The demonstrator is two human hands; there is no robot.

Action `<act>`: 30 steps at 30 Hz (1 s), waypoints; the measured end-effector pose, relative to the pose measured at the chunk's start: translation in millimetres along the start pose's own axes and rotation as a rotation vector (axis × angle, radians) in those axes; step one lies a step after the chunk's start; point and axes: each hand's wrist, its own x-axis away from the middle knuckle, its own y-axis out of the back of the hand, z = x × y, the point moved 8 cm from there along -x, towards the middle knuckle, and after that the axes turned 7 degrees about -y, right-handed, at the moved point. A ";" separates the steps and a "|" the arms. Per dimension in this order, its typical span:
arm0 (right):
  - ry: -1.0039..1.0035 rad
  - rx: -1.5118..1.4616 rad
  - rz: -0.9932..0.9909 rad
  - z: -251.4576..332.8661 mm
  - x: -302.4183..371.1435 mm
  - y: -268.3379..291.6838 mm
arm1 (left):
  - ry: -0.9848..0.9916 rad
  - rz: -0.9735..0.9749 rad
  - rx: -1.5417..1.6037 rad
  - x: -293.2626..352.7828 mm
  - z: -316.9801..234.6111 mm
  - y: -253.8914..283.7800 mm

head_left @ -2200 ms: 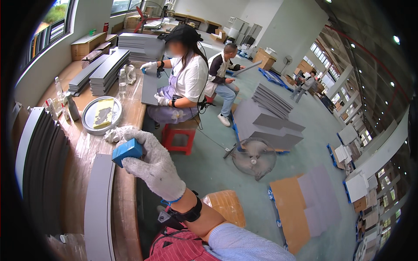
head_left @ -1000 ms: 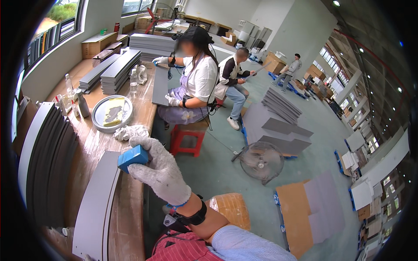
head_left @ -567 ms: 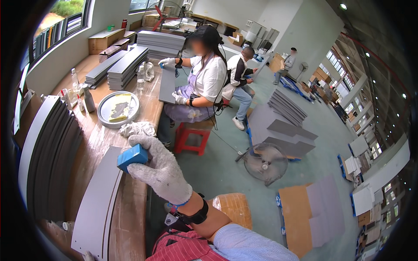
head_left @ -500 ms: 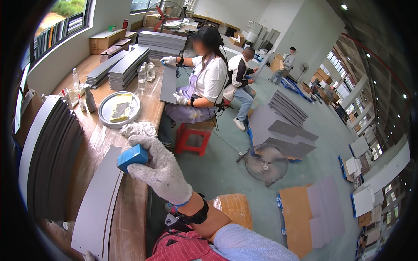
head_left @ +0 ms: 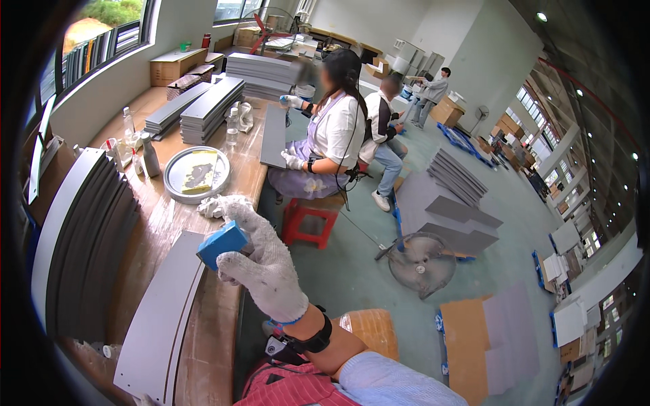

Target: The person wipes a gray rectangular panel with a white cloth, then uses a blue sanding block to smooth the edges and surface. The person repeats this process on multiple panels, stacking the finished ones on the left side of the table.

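My right hand (head_left: 271, 267), in a pale knitted glove, is closed around a small blue block (head_left: 223, 244). The block is held above the table's right edge, over the far end of a long grey panel (head_left: 157, 318). Only a gloved tip of my left hand (head_left: 144, 400) shows at the bottom, against the panel's near end; the rest lies out of the picture. Just beyond the block are a crumpled white cloth (head_left: 212, 206) and a round grey lid (head_left: 177, 192) with a stained yellow piece (head_left: 201, 173) on it.
A tall stack of panels (head_left: 84, 250) stands left on the table (head_left: 213, 325). Bottles (head_left: 150, 157) stand farther back. A seated co-worker (head_left: 332, 122) handles another grey panel (head_left: 273, 135). A red stool (head_left: 309, 223) and a floor fan (head_left: 421, 265) stand to the right.
The view has shifted slightly, moving the scene rightward. My right hand still holds the blue block over the table edge. The co-worker's far hand has come off the panel's top end.
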 end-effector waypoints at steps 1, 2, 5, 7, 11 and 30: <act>-0.015 0.009 0.003 -2.7 -1.7 0.9 | 0.027 -0.016 0.053 0.9 0.6 -1.9; -0.030 0.020 0.003 -5.2 -3.3 4.0 | 0.058 -0.029 0.107 1.9 1.5 -6.2; -0.045 0.043 0.022 -7.4 -5.6 3.1 | 0.050 -0.007 0.137 2.0 -0.8 -15.4; -0.044 0.052 0.036 -7.5 -7.1 0.8 | 0.045 0.014 0.132 -0.4 2.0 -13.2; -0.040 0.041 0.050 -14.1 -12.5 -4.4 | 0.029 0.071 0.159 -4.1 5.8 -9.7; -0.130 0.020 0.088 -38.6 -25.6 -16.8 | 0.039 0.088 0.208 -6.7 11.0 -16.5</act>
